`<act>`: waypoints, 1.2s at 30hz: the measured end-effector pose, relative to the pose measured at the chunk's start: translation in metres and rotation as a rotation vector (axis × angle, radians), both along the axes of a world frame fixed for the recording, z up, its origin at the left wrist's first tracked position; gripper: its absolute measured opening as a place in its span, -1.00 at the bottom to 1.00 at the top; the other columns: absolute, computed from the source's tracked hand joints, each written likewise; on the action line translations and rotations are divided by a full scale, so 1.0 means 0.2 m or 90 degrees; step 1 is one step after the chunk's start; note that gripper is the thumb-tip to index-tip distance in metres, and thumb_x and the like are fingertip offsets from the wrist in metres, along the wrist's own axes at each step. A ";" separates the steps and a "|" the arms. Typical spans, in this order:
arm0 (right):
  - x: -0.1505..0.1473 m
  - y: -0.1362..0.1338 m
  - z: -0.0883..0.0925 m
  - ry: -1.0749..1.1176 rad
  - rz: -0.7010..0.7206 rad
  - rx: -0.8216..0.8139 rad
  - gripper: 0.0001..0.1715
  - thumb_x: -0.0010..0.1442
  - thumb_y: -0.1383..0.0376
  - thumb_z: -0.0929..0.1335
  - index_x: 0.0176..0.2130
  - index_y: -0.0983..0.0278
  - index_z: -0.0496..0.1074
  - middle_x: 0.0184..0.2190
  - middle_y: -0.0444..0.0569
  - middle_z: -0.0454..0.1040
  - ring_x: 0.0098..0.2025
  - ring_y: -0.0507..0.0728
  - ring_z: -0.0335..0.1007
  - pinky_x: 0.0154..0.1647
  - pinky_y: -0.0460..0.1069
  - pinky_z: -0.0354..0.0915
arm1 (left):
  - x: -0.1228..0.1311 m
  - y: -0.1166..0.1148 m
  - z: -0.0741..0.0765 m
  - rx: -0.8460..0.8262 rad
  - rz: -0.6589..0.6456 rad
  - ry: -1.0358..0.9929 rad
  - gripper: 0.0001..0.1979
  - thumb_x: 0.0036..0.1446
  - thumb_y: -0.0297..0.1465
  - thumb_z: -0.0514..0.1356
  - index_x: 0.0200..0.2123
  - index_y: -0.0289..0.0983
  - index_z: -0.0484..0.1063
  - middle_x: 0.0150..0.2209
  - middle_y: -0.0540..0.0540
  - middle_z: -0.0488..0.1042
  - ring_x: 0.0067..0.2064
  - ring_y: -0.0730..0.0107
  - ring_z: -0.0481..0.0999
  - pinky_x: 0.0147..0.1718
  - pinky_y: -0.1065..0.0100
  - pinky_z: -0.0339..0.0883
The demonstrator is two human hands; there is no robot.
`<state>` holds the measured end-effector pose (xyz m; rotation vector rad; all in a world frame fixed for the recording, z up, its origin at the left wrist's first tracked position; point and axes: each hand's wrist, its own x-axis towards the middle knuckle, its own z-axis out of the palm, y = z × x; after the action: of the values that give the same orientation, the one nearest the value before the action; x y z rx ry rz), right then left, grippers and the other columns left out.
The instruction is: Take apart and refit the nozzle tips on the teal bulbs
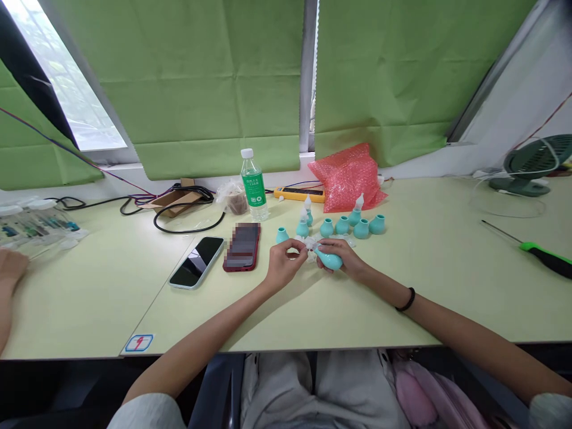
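Apparently fitting a translucent nozzle (311, 242) to a teal squeeze bulb (330, 260) near the centre of the surface (447, 250), curling the right grip (351, 256) round the bulb, pinching the left grip (286, 261) closed at the nozzle, next probably requiring aligned pressing.

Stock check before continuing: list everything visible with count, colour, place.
Held squeeze bulb: one, teal, centre
Standing squeeze bulbs: eight, teal, behind
Plastic pieces: several, translucent, centre
Bubble-wrap bag: one, red, behind bulbs
Bottle: one, clear, green-labelled, back-centre
Phones: two, pale-edged, red-edged, centre-left
Device: one, yellow-orange, behind bulbs
Roll: one, brown, beside bottle
Cardboard box: one, brown, back-left
Cables: several, mostly black, back-left
Containers: several, clear, far-left
Screwdriver: one, green-black, right
Fan: one, green, right
Sticker: one, white-blue, front-left
Tabletop: one, pale-yellow, throughout
Blinds: three, green, background
Soft item: one, pink, bottom-right
Co-worker's hand: one, left edge
Trousers: one pair, pale, bottom
Wristband: one, dark, right forearm
Left hand: one, bare, centre
Right hand: one, bare, around bulb
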<state>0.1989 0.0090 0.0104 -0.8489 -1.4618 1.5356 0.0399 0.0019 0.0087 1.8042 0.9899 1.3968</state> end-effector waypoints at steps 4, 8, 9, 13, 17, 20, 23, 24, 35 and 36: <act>-0.01 -0.01 0.00 0.028 0.010 -0.037 -0.77 -0.06 0.20 0.27 -0.46 0.36 0.28 -0.69 -0.09 0.32 -0.70 -0.03 0.16 -0.77 -0.15 0.02 | 0.02 0.01 0.01 -0.116 -0.038 -0.125 -0.86 -0.14 -0.39 0.12 -0.55 -0.38 0.32 -0.53 -0.04 0.37 -0.46 0.48 0.40 -0.45 0.37 0.40; 0.01 0.01 0.00 0.069 -0.007 -0.102 -0.76 -0.05 0.20 0.25 -0.44 0.35 0.27 -0.69 -0.08 0.31 -0.70 -0.04 0.14 -0.77 -0.14 -0.01 | 0.01 0.02 0.02 -0.137 -0.010 -0.180 -0.85 -0.17 -0.38 0.13 -0.57 -0.39 0.31 -0.54 -0.05 0.39 -0.46 0.46 0.41 -0.44 0.35 0.40; 0.03 0.02 0.00 0.085 -0.019 -0.122 -0.75 -0.04 0.19 0.24 -0.43 0.35 0.27 -0.69 -0.09 0.31 -0.70 -0.04 0.12 -0.77 -0.14 -0.01 | 0.00 0.03 0.02 -0.127 0.011 -0.181 -0.85 -0.16 -0.38 0.12 -0.56 -0.39 0.31 -0.53 -0.06 0.39 -0.46 0.46 0.41 -0.44 0.35 0.39; 0.08 0.05 0.01 0.103 -0.060 -0.100 -0.74 -0.02 0.18 0.23 -0.39 0.35 0.27 -0.69 -0.10 0.29 -0.70 -0.04 0.11 -0.76 -0.14 -0.03 | -0.06 0.06 0.02 0.024 0.104 -0.045 -0.87 -0.12 -0.39 0.08 -0.52 -0.35 0.31 -0.49 -0.06 0.38 -0.45 0.50 0.38 -0.46 0.42 0.34; 0.07 0.03 0.01 0.071 -0.062 -0.029 -0.76 -0.03 0.19 0.26 -0.43 0.35 0.27 -0.66 -0.09 0.31 -0.68 -0.04 0.13 -0.72 -0.13 0.00 | -0.08 0.09 -0.01 0.188 0.138 0.283 -0.90 -0.13 -0.48 0.04 -0.62 -0.31 0.28 -0.56 -0.04 0.32 -0.50 0.50 0.31 -0.51 0.45 0.22; 0.05 0.01 0.00 0.035 -0.054 -0.004 -0.76 -0.07 0.20 0.30 -0.46 0.36 0.28 -0.64 -0.09 0.31 -0.66 -0.04 0.14 -0.68 -0.11 0.05 | -0.08 0.11 -0.04 0.168 0.155 0.486 -0.88 -0.15 -0.51 0.02 -0.66 -0.31 0.27 -0.58 -0.07 0.32 -0.52 0.45 0.30 -0.56 0.44 0.14; 0.03 0.00 -0.01 -0.005 -0.039 0.012 -0.73 -0.07 0.19 0.31 -0.44 0.37 0.30 -0.62 -0.09 0.31 -0.65 -0.05 0.16 -0.64 -0.11 0.08 | -0.08 0.13 -0.06 0.119 0.147 0.564 -0.88 -0.16 -0.54 0.01 -0.62 -0.31 0.31 -0.55 -0.10 0.36 -0.50 0.40 0.33 -0.54 0.42 0.12; 0.03 0.01 -0.02 -0.019 -0.030 0.016 -0.72 -0.05 0.17 0.30 -0.43 0.38 0.30 -0.61 -0.08 0.31 -0.64 -0.05 0.16 -0.63 -0.11 0.09 | -0.09 0.14 -0.06 0.110 0.140 0.565 -0.88 -0.16 -0.55 0.01 -0.59 -0.32 0.32 -0.54 -0.11 0.38 -0.49 0.39 0.34 -0.53 0.42 0.12; -0.02 -0.08 -0.01 -0.173 0.038 0.125 -0.68 0.02 0.09 0.21 -0.43 0.33 0.23 -0.57 -0.12 0.25 -0.63 -0.07 0.14 -0.63 -0.13 0.12 | -0.08 0.02 0.03 0.016 0.025 0.205 -0.60 0.10 -0.29 -0.21 -0.59 -0.34 0.26 -0.65 -0.01 0.32 -0.61 0.57 0.24 -0.56 0.50 0.09; -0.03 -0.09 -0.01 -0.187 0.048 0.138 -0.68 0.02 0.09 0.21 -0.45 0.33 0.23 -0.57 -0.13 0.24 -0.63 -0.07 0.13 -0.62 -0.13 0.12 | -0.07 0.01 0.03 -0.008 0.006 0.190 -0.59 0.09 -0.26 -0.19 -0.62 -0.34 0.24 -0.69 0.01 0.29 -0.63 0.58 0.22 -0.57 0.50 0.07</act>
<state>0.1939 -0.0093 0.0084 -0.9249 -1.8531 1.3145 0.0250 0.0041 0.0153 2.0409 1.1540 1.1426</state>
